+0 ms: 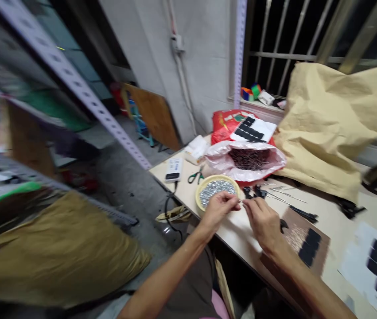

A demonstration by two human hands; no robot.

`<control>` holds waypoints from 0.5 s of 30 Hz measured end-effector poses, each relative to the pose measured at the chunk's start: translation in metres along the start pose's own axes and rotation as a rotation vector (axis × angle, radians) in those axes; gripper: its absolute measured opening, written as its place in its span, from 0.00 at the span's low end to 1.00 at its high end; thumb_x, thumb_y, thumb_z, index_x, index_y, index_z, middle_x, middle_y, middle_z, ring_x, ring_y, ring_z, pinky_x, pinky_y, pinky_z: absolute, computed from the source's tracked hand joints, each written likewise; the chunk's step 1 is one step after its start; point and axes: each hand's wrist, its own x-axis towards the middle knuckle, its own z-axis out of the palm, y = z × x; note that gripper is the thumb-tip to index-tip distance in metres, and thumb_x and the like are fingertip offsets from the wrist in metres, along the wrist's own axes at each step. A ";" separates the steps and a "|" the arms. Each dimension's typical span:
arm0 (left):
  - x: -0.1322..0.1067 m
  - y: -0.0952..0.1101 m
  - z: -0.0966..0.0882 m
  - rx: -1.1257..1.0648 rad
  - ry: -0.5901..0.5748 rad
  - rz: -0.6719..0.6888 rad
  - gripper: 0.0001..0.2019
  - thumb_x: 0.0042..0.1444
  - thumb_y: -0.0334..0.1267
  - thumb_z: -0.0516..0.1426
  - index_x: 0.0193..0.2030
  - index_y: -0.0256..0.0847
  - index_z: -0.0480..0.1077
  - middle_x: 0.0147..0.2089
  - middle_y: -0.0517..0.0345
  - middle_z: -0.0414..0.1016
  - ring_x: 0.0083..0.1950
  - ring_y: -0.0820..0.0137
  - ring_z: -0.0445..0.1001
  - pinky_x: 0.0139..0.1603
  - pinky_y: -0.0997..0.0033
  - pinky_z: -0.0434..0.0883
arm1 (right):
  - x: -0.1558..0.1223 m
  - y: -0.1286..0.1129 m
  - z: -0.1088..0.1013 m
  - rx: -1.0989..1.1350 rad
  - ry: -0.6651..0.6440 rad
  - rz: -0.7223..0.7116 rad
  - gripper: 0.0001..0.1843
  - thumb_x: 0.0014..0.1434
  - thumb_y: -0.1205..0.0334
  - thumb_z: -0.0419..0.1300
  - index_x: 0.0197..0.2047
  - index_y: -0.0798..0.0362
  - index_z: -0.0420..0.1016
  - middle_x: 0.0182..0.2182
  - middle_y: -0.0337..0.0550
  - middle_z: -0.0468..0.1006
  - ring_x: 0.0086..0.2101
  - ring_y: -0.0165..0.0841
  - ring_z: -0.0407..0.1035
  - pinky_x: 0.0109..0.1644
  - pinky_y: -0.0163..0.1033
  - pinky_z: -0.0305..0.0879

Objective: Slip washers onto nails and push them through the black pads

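My left hand [219, 210] is closed in a pinch at the near right rim of a yellow bowl [197, 197]. Small silvery metal pieces [216, 189] fill that bowl. Just to the right, my right hand [263, 221] pinches too, its fingertips almost meeting those of the left. Something tiny and shiny shows between the two pinches; its kind is too small to make out. Behind the hands, a pink-white sack [213, 159] stands open, full of thin dark reddish-brown pieces [250, 158]. Small black parts [258, 191] lie close beyond my right hand.
Green-handled scissors [195, 176] and a white device [174, 169] with a cable are at the table's left edge. Thin metal tools [288, 195], a brown board [323, 248] with black pieces and a white sheet [354, 257] lie rightward. A beige cloth [328, 128] stands behind.
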 end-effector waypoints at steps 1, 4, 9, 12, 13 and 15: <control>0.000 -0.001 0.003 0.003 0.000 0.023 0.24 0.28 0.53 0.71 0.25 0.36 0.70 0.21 0.62 0.74 0.24 0.76 0.72 0.33 0.74 0.72 | 0.001 0.001 -0.001 0.002 0.022 -0.018 0.13 0.69 0.64 0.48 0.37 0.52 0.73 0.28 0.41 0.75 0.29 0.29 0.69 0.32 0.33 0.60; 0.008 -0.003 0.007 -0.025 0.006 0.099 0.26 0.30 0.56 0.69 0.26 0.36 0.70 0.20 0.61 0.74 0.23 0.76 0.72 0.32 0.73 0.72 | 0.006 0.008 0.003 0.016 0.083 -0.068 0.13 0.69 0.63 0.48 0.41 0.55 0.73 0.31 0.41 0.76 0.30 0.28 0.69 0.33 0.32 0.59; 0.011 -0.002 0.003 0.004 0.049 0.194 0.23 0.33 0.54 0.69 0.25 0.36 0.70 0.20 0.61 0.73 0.23 0.75 0.72 0.31 0.73 0.71 | 0.008 0.010 0.009 -0.032 0.110 -0.095 0.13 0.69 0.64 0.49 0.39 0.55 0.74 0.32 0.42 0.75 0.31 0.28 0.68 0.34 0.32 0.59; 0.003 -0.003 0.001 0.023 0.071 0.199 0.20 0.36 0.51 0.69 0.26 0.36 0.73 0.21 0.60 0.74 0.25 0.75 0.73 0.33 0.74 0.72 | 0.005 0.006 0.006 -0.068 0.110 -0.078 0.15 0.69 0.66 0.48 0.37 0.53 0.75 0.31 0.42 0.75 0.31 0.29 0.66 0.35 0.33 0.58; 0.001 -0.003 0.001 0.010 0.063 0.187 0.20 0.37 0.51 0.68 0.27 0.35 0.74 0.22 0.60 0.75 0.26 0.75 0.73 0.34 0.74 0.72 | 0.005 0.005 0.005 -0.094 0.112 -0.075 0.15 0.68 0.67 0.48 0.38 0.53 0.76 0.30 0.42 0.75 0.31 0.29 0.66 0.35 0.33 0.58; -0.002 -0.002 0.000 -0.032 0.042 0.148 0.20 0.38 0.53 0.67 0.29 0.35 0.76 0.25 0.58 0.77 0.27 0.75 0.74 0.35 0.73 0.73 | 0.005 0.005 0.000 -0.148 0.111 -0.079 0.15 0.68 0.69 0.48 0.39 0.54 0.76 0.31 0.43 0.75 0.31 0.30 0.65 0.35 0.34 0.56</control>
